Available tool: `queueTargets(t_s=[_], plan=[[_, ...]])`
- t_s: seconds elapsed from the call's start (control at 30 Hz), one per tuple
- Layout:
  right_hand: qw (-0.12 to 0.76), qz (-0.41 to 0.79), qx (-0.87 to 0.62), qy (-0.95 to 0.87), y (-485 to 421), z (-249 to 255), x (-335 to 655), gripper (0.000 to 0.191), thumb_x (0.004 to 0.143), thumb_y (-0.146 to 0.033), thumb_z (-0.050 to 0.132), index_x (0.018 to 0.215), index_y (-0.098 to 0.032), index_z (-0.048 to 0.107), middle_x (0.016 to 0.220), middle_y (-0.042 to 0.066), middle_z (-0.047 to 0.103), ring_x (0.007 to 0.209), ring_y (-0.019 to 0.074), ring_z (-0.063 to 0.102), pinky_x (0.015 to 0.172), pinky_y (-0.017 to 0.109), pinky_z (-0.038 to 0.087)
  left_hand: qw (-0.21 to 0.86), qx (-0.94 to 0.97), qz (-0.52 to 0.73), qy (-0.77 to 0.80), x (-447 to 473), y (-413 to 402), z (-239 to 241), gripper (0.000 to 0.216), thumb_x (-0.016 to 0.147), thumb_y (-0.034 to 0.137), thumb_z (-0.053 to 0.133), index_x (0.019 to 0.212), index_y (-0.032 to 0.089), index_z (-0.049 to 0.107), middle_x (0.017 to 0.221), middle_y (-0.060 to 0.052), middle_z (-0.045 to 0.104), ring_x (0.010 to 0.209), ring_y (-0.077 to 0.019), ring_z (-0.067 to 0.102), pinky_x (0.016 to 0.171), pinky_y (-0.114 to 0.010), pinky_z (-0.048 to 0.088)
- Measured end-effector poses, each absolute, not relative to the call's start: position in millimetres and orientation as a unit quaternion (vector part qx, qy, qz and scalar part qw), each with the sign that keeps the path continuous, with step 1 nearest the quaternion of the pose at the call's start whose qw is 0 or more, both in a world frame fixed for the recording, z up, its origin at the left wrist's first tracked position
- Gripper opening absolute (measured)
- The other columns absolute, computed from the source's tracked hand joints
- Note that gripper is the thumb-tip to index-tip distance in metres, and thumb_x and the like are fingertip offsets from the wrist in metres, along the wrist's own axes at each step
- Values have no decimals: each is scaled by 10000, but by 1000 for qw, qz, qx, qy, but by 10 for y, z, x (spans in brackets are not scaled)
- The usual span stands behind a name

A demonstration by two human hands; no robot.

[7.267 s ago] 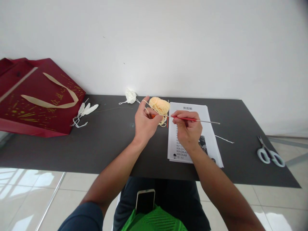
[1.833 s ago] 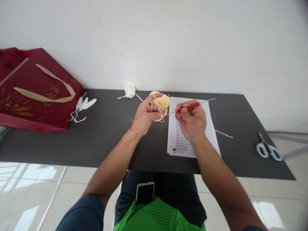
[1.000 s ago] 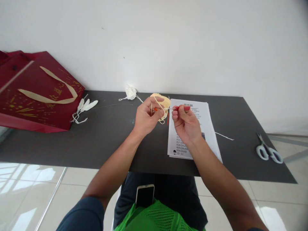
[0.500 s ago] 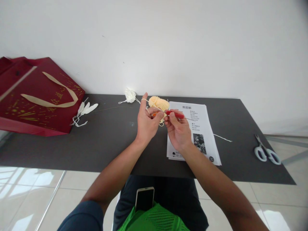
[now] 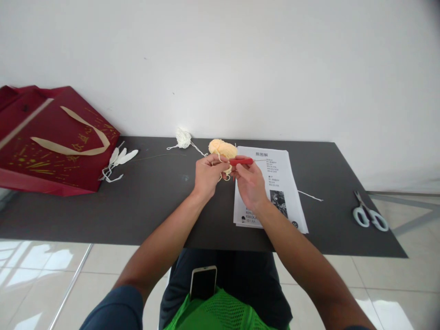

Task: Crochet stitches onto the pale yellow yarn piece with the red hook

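Note:
My left hand [image 5: 206, 176] is closed, pinching a strand of cream yarn just in front of the pale yellow yarn ball [image 5: 223, 148] on the dark table [image 5: 154, 201]. My right hand [image 5: 249, 183] is closed on a red-handled crochet hook [image 5: 241, 161], whose thin metal shaft points right over the printed pattern sheet [image 5: 271, 188]. The two hands almost touch above the table, and the stitch between them is too small to make out.
A dark red gift bag [image 5: 51, 137] lies at the far left with white feather-like pieces [image 5: 120, 158] beside it. A small white yarn clump [image 5: 183, 136] sits by the wall. White-handled scissors [image 5: 369, 216] lie at the right edge. A phone [image 5: 203, 282] rests on my lap.
My left forefinger, raised with yarn over it half a second ago, has folded down. Both hands have drawn closer together, and the hook now lies more level.

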State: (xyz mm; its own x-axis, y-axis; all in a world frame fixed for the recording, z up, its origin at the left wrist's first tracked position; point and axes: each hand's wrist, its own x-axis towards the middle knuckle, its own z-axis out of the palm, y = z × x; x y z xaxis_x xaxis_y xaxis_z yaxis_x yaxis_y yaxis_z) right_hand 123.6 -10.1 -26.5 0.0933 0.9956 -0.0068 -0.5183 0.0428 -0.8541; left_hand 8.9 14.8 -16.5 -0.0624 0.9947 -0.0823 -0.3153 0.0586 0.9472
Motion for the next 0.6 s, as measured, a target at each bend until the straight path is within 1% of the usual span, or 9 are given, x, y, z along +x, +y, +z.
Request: queueTargets(t_s=[0.07,0.13,0.17,0.2,0.3,0.37,0.43,0.5,0.6], plan=[[626,611,-350,-335,-97,-292,1243,356,721,-126,707,1053,-252,677,1101,14,715,891,152,643,811,316,529,567,356,583,461,117,181,-144,163,605,160,785,743,152,699,599,32,657,406,-67,533,401,-182,397],[594,640,-354,-334,-101,-322,1233,477,644,-63,695,1079,-255,670,1114,3,714,904,145,651,781,288,518,566,346,591,459,146,208,-112,178,614,178,791,768,159,704,614,29,662,423,-75,550,403,-181,396],[570,659,-353,-340,-107,-333,1223,500,637,-63,695,1094,-261,661,1095,-4,714,891,144,651,745,277,508,564,346,593,459,161,218,-94,181,622,186,791,780,163,706,617,30,660,430,-76,554,404,-179,391],[545,676,-350,-352,-114,-340,1211,488,645,-83,703,1096,-263,652,1056,-8,714,861,143,650,701,270,495,560,348,595,459,174,226,-77,183,632,194,791,794,166,709,619,32,656,434,-75,551,403,-176,383],[486,686,-368,-396,-138,-337,1190,321,730,-230,742,1036,-242,645,882,-13,696,746,137,626,573,256,423,548,362,598,459,200,254,-52,212,654,208,791,855,172,731,640,34,660,457,-68,541,423,-176,392],[450,672,-415,-418,-146,-323,1203,270,782,-362,751,986,-216,650,731,-24,658,600,115,557,505,256,344,542,379,601,449,194,283,-70,238,665,207,786,897,173,749,646,35,662,482,-68,547,463,-185,433],[420,648,-449,-450,-151,-305,1232,278,820,-453,729,909,-200,655,637,-34,623,502,88,461,484,260,285,525,401,607,443,173,322,-116,252,673,206,780,922,168,762,646,32,660,541,-80,593,538,-199,495],[405,612,-456,-503,-161,-280,1263,270,858,-463,694,837,-196,659,610,-33,618,495,81,434,503,261,290,518,407,613,436,149,363,-176,294,678,209,775,968,166,766,657,32,664,576,-85,606,592,-214,528],[384,551,-451,-588,-192,-231,1291,223,900,-391,646,783,-202,671,607,-31,624,518,88,458,539,260,332,520,391,613,448,133,398,-246,314,663,200,773,974,157,763,625,50,635,552,-74,575,582,-209,514]])
